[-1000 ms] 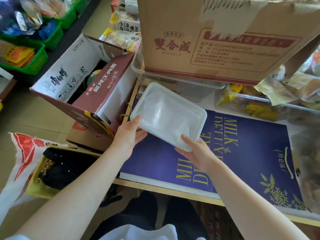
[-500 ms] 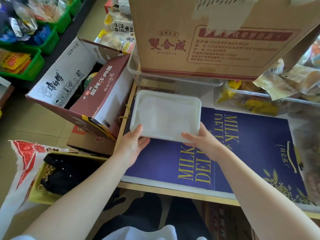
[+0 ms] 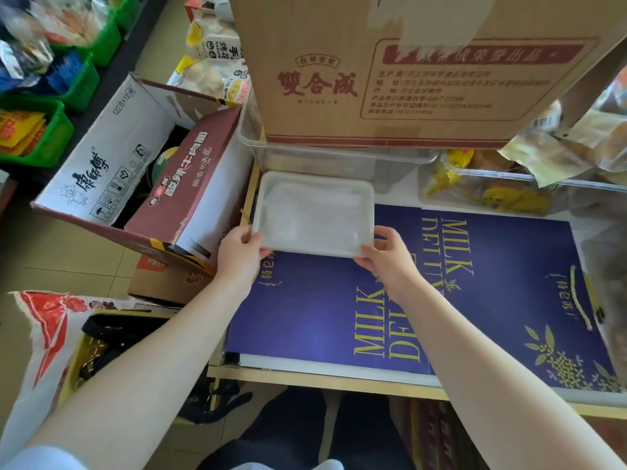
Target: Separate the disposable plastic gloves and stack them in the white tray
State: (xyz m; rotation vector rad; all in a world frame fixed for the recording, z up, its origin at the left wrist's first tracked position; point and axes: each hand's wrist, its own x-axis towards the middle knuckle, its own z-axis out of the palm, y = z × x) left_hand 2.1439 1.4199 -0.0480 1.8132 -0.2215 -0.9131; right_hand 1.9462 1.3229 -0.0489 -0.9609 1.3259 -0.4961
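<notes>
White plastic, one tray (image 3: 368, 212), lies flat at the far left corner of the table, partly on the blue printed sheet (image 3: 502, 286) with its yellow "MILK" lettering, and I hold it by its two near corners. My left hand (image 3: 239, 254) grips the near left corner, thumb on the rim and fingers curled underneath; my right hand (image 3: 385, 257) pinches the near right corner the same way, thumb on top. Inside the tray I see a pale, crinkled layer of thin clear gloves (image 3: 312, 215); how many are stacked there I cannot tell. Just behind the tray stands one clear plastic bin (image 3: 336, 161), its wall close to the tray's far edge, and one large brown cardboard carton (image 3: 390, 69) sits in it and overhangs the tray's far side. A second clear bin (image 3: 509, 191) to the right holds yellow-wrapped snacks. Left of the table I count one open noodle carton (image 3: 135, 184) leaning against the table edge, near my left hand, and several green baskets (image 3: 51, 130) of packets on the floor beyond.
</notes>
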